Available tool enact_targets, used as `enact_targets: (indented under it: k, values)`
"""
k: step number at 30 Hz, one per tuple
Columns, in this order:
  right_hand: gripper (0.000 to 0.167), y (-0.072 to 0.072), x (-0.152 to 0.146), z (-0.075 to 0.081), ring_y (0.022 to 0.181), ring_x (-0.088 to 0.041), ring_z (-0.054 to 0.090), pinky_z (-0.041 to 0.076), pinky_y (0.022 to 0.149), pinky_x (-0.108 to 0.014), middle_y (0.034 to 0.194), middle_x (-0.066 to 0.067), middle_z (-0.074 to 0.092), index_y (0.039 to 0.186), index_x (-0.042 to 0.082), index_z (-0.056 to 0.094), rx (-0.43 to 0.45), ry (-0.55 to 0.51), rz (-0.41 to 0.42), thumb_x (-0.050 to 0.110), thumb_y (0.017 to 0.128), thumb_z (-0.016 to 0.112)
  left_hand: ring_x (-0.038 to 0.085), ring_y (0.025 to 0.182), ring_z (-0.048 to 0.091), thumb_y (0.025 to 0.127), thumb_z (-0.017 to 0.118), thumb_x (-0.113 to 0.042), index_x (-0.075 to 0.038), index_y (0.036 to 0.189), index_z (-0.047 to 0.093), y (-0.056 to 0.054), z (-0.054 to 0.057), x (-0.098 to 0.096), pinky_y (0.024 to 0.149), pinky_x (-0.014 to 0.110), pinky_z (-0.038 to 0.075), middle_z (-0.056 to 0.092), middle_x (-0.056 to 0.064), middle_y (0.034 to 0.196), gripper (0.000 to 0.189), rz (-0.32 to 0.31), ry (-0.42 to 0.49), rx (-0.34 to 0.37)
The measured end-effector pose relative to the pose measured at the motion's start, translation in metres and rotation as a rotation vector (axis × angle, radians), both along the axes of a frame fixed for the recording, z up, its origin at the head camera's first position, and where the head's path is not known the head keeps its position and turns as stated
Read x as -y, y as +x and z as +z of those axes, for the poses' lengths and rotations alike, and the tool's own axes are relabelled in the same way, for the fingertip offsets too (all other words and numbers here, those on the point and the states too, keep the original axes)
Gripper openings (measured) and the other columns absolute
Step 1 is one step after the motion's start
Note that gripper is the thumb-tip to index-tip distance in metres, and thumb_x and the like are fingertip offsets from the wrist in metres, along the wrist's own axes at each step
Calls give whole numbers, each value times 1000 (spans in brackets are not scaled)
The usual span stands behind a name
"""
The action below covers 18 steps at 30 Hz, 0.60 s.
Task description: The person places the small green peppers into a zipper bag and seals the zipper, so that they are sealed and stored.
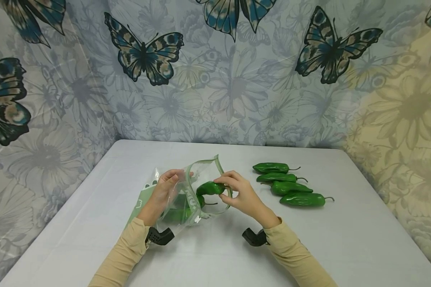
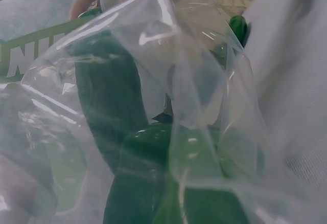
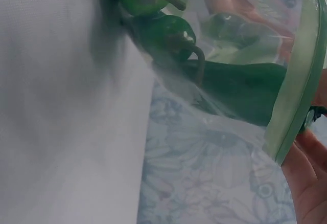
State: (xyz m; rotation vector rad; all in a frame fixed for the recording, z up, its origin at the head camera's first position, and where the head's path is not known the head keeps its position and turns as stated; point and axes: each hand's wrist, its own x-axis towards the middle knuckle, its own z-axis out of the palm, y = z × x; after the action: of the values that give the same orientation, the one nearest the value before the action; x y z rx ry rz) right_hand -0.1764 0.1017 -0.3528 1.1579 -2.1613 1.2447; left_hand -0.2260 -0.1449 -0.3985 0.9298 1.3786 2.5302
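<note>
Gripping clear bag (image 1: 191,198) at nine o'clock, left hand (image 1: 163,192) apparently steadies it; right hand (image 1: 245,196) pinches pepper (image 1: 209,188) by outer end, likely guiding tip; loose peppers (image 1: 291,188) at three o'clock.

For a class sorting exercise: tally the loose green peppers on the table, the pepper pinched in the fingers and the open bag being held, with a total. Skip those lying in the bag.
Green peppers loose on the table: 4
Pinched pepper, in the right hand: 1
Open bag, in the left hand: 1
Total: 6
</note>
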Motion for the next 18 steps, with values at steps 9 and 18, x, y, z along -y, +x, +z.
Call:
enact_targets:
  k: [9, 18]
  values:
    - [41, -18, -4, -27, 91, -21, 56, 48, 75, -26, 105, -9, 52, 106, 4, 57, -3, 34, -4, -11, 70, 69, 14, 98, 55, 83, 64, -23, -16, 95, 69, 0, 0, -1, 89, 22, 35, 66, 0, 96, 15, -32, 48, -17]
    - [39, -16, -2, -27, 91, -15, 54, 47, 75, -22, 104, -4, 52, 106, 4, 57, 4, 76, -7, -5, 71, 72, 14, 100, 55, 82, 64, -23, -16, 95, 69, 0, 3, -2, 93, 25, 32, 66, 2, 96, 15, -37, 47, 4]
